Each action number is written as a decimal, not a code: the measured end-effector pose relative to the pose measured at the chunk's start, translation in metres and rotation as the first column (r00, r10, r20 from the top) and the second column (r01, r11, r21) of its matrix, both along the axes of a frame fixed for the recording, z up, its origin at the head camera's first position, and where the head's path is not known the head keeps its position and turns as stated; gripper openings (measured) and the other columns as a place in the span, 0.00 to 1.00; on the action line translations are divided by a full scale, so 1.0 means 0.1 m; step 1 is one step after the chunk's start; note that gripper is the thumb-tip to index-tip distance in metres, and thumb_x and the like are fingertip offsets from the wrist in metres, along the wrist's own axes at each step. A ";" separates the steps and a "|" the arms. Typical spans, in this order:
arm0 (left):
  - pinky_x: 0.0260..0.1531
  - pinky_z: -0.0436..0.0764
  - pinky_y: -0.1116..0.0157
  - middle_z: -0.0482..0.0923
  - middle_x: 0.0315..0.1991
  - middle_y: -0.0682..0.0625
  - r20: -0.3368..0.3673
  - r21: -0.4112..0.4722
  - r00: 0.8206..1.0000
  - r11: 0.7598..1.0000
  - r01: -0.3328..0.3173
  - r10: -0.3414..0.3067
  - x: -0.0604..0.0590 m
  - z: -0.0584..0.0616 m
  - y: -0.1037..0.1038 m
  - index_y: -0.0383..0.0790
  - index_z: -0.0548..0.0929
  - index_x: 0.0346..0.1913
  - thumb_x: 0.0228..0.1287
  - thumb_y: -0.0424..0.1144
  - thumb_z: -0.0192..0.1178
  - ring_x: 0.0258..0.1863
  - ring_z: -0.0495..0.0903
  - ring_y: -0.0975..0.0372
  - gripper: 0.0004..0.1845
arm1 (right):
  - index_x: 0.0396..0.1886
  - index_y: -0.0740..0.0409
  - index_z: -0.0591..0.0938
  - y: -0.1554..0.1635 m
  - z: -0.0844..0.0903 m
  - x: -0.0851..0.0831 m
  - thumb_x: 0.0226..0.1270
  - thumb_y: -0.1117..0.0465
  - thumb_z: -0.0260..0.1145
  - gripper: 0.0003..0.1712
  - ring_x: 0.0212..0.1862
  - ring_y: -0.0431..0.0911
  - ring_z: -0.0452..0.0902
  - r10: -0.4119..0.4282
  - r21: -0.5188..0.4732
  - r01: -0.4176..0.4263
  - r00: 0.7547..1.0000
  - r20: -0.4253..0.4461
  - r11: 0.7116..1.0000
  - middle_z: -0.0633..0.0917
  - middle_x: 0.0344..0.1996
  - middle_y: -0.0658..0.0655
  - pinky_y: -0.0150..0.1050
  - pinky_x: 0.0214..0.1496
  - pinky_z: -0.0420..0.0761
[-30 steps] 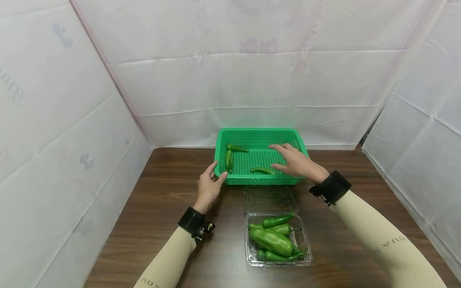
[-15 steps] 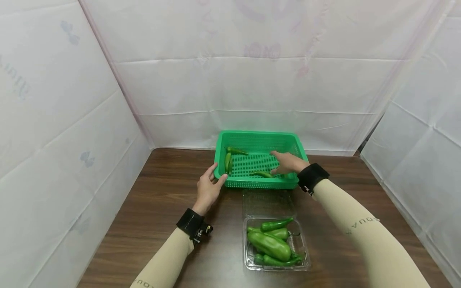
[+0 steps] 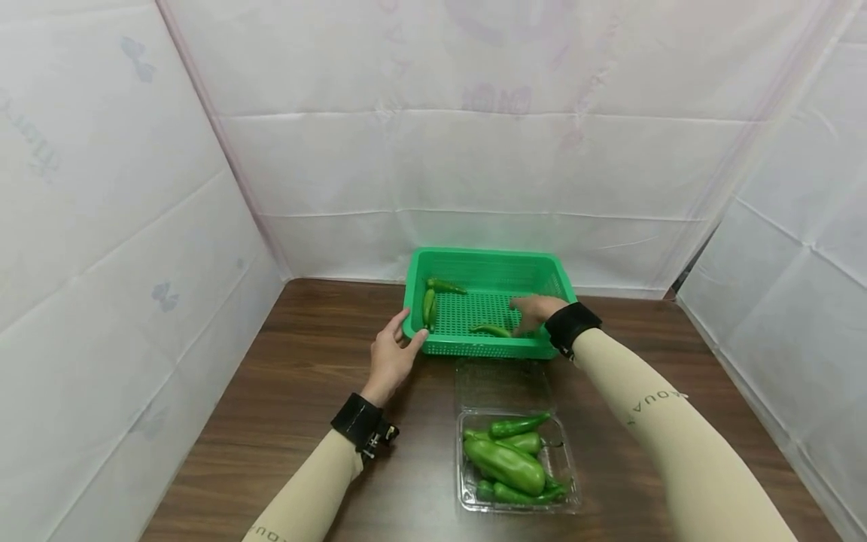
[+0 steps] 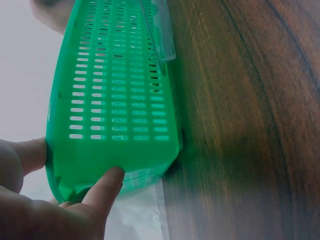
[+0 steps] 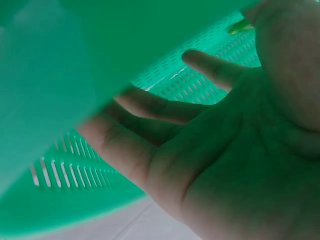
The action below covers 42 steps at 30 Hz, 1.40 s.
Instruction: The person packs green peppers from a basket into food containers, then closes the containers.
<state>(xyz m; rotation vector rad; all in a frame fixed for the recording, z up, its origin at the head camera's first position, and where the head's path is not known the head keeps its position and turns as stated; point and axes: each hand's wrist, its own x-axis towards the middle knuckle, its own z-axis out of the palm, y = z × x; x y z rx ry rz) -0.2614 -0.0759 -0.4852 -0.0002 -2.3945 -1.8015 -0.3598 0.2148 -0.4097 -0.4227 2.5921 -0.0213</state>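
A green plastic basket (image 3: 497, 348) with slotted sides stands at the back of the table. My left hand (image 3: 393, 357) holds its front left corner, thumb and fingers on either side of the corner in the left wrist view. My right hand (image 3: 535, 312) reaches inside the basket at the right, fingers pointing down and loosely spread, palm bare in the right wrist view. A thin green chili (image 3: 489, 330) lies on the basket floor just left of its fingertips. Two more chilies (image 3: 429, 305) lie side by side along the left wall, and another chili (image 3: 445, 286) lies at the back left.
In front of the basket a clear plastic clamshell box (image 3: 467, 498) stands with its lid (image 3: 501, 385) laid back toward the basket. Several larger green peppers (image 3: 504, 463) lie in it. White sheets (image 3: 474, 165) wall the brown wooden table (image 3: 305, 369) at the back and sides.
My right hand has moved left and lowered into the basket, its fingers now pointing down near the front chili. The left hand has stayed at the basket's corner.
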 end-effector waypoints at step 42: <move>0.61 0.80 0.47 0.74 0.68 0.37 -0.035 0.016 0.999 1.000 0.020 -0.020 0.00 -0.04 0.13 0.43 0.67 0.77 0.73 0.43 0.66 0.67 0.75 0.45 0.34 | 0.57 0.51 0.83 -0.14 -0.26 -0.37 0.72 0.63 0.70 0.16 0.36 0.47 0.83 0.104 0.021 -0.107 0.986 0.127 0.994 0.82 0.53 0.57 0.42 0.37 0.87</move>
